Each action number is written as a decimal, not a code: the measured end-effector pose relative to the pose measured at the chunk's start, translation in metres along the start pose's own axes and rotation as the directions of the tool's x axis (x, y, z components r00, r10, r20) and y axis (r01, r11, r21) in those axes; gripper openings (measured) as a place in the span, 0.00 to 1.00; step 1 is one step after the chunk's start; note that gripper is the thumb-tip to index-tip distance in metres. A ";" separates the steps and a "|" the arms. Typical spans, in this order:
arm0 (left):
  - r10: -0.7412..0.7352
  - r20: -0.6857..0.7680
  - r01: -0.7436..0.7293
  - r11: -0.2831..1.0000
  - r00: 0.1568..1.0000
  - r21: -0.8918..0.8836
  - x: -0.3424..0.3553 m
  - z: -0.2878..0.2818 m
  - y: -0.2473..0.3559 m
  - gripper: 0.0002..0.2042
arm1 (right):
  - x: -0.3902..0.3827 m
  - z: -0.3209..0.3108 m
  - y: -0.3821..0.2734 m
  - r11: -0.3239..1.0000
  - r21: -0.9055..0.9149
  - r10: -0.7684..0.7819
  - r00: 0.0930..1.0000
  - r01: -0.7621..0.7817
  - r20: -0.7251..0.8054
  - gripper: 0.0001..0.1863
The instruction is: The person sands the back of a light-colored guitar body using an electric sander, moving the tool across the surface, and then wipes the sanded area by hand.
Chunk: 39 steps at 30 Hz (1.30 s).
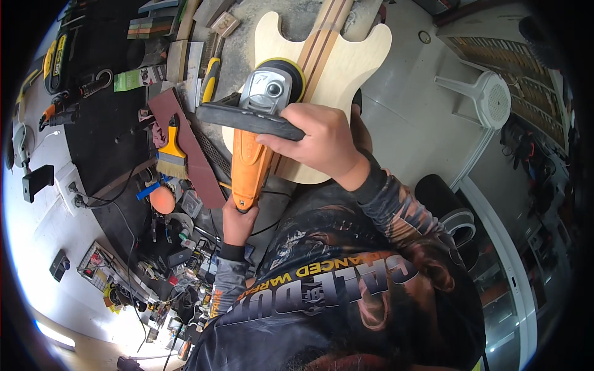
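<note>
Both my hands hold an orange rotary sander (252, 154) with a silver gear head. My right hand (325, 139) is wrapped round the right end of its black loop handle. My left hand (238, 221) is closed round the near end of the orange body, its fingers partly hidden beneath. The round pad (298, 77), black with a yellow rim, lies over a pale wooden guitar body (349, 86); the tool hides whether its face touches the wood. Dark and brown stripes run along the middle of the guitar body, which has two horns at its far end.
Left of the guitar body lie a yellow-handled wire brush (210, 80), a dark red abrasive sheet (185, 148) and a yellow paintbrush (171, 148). A small wooden block (225, 24) sits farther back. Cables run by my left arm. A white plastic stool (492, 99) stands on the right.
</note>
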<state>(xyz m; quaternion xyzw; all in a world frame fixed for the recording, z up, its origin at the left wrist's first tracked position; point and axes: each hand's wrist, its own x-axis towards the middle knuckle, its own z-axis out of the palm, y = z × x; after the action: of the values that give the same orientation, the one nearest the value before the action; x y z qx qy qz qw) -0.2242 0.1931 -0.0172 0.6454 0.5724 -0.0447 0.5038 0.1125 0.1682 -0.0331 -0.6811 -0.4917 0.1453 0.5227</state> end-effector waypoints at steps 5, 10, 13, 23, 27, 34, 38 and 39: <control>0.009 0.004 -0.009 1.000 1.000 0.013 -0.010 0.007 0.002 0.19 | -0.019 -0.023 -0.006 0.998 0.009 0.058 0.998 -0.058 0.023 0.24; -0.009 0.044 0.008 0.999 0.999 0.041 -0.017 0.010 0.006 0.19 | -0.026 -0.029 -0.007 0.997 0.016 0.081 0.996 -0.082 0.037 0.23; -0.025 -0.009 0.025 0.999 1.000 0.022 -0.019 0.002 -0.006 0.18 | -0.014 -0.005 -0.014 0.998 0.040 0.036 0.998 -0.038 0.053 0.24; -0.057 -0.031 0.056 0.998 0.998 -0.020 -0.033 0.006 -0.018 0.17 | -0.025 -0.003 -0.018 0.999 0.045 0.015 0.995 -0.020 0.101 0.23; -0.040 -0.006 0.040 0.998 0.999 0.054 -0.029 0.010 -0.012 0.18 | -0.025 -0.012 -0.015 1.000 0.023 0.017 0.998 -0.019 0.055 0.24; -0.037 -0.054 0.040 0.998 0.998 0.049 -0.018 -0.004 -0.012 0.18 | -0.017 0.008 -0.013 0.999 0.040 0.015 0.999 -0.017 0.049 0.25; -0.049 -0.006 0.049 0.996 0.999 0.071 -0.023 -0.003 -0.010 0.18 | -0.030 -0.004 -0.015 0.997 0.061 0.046 0.999 -0.047 0.028 0.25; -0.034 -0.017 0.035 0.996 0.999 0.078 -0.022 -0.003 -0.007 0.18 | -0.029 -0.003 -0.015 0.997 0.062 0.046 0.998 -0.048 0.030 0.25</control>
<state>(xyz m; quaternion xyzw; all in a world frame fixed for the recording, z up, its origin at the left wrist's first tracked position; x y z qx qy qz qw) -0.2390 0.1787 -0.0061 0.6552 0.5851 -0.0708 0.4726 0.0932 0.1424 -0.0283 -0.6734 -0.4783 0.1827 0.5332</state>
